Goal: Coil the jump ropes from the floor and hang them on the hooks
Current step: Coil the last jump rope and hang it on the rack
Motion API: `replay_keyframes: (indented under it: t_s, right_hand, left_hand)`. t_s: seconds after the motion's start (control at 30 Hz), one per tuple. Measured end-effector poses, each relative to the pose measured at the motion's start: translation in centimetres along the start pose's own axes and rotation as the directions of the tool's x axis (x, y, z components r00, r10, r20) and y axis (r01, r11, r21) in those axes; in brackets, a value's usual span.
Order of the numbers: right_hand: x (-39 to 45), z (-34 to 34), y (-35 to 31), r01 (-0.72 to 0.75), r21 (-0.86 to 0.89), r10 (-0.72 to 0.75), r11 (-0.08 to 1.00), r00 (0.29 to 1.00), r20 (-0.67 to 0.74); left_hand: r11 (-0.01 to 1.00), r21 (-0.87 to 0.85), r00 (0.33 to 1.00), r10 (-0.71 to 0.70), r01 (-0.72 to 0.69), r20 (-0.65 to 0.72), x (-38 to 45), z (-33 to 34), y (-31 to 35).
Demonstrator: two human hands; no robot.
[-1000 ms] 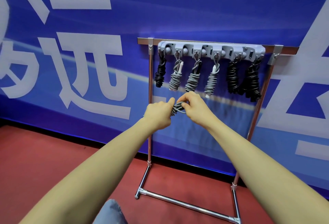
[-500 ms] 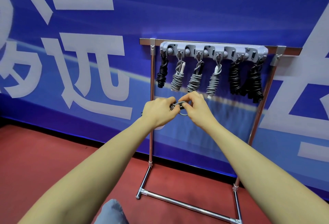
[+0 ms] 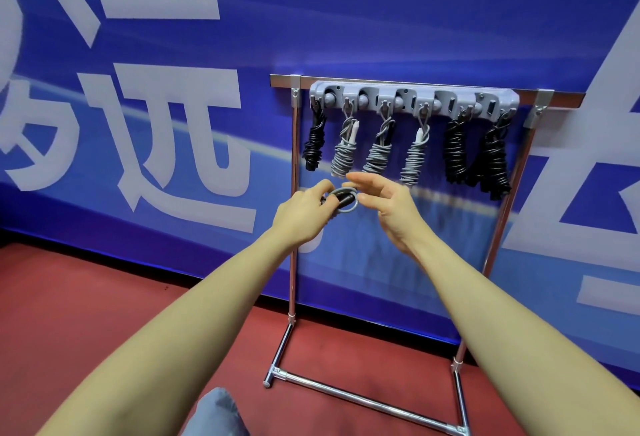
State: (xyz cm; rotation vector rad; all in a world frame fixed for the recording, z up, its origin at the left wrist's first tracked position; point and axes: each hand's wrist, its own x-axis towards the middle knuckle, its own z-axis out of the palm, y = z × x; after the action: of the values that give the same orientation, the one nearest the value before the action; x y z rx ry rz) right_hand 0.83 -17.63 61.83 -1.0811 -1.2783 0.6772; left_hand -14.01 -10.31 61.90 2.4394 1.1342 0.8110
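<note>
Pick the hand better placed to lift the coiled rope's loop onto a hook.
Right, probably. The right hand is open, its fingers at the grey loop just below the hook rail. The left hand has its grip on the coiled rope, steadying it.

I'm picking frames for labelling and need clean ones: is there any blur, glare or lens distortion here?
Head view: the right hand and banner lettering look slightly motion-smeared; the hanging ropes and left hand with its grey rope read sharper. Wide-angle bending tilts the rack posts. Lighting is even, with only small glints on the chrome.
</note>
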Motion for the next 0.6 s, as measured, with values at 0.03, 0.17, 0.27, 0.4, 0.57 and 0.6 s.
replay_keyframes:
  t_s: [0.03, 0.17, 0.27, 0.4, 0.57, 0.6]
  right_hand:
    - [0.1, 0.1, 0.2, -0.003, 0.016, 0.003, 1.000, 1.000, 0.004]
    - [0.4, 0.6, 0.6, -0.012, 0.005, 0.012, 1.000, 1.000, -0.025]
    - [0.5, 1.0, 0.7, -0.013, -0.070, 0.007, 0.997, 0.997, -0.083]
    - [0.4, 1.3, 0.6, -0.012, -0.166, -0.019, 0.986, 0.983, -0.184]
    - [0.1, 1.1, 0.8, 0.022, -0.258, -0.092, 0.966, 0.960, -0.263]
    - [0.0, 1.0, 0.8, 0.018, -0.249, -0.086, 0.968, 0.960, -0.267]
  left_hand:
    - [1.000, -0.004, 1.000, -0.006, 0.006, -0.010, 0.0, -0.1, 0.1]
    - [0.999, 0.047, 0.999, -0.003, 0.004, -0.033, 0.2, -0.1, 0.1]
    - [0.995, 0.096, 1.000, 0.004, -0.001, -0.030, 0.4, 0.4, 0.1]
    - [0.999, 0.051, 1.000, -0.003, 0.004, -0.020, 0.2, 1.1, 0.5]
    - [0.996, 0.041, 0.996, 0.076, -0.078, 0.054, -0.1, 1.6, 0.6]
    - [0.994, 0.057, 0.994, 0.091, -0.094, 0.054, -0.1, 1.7, 0.6]
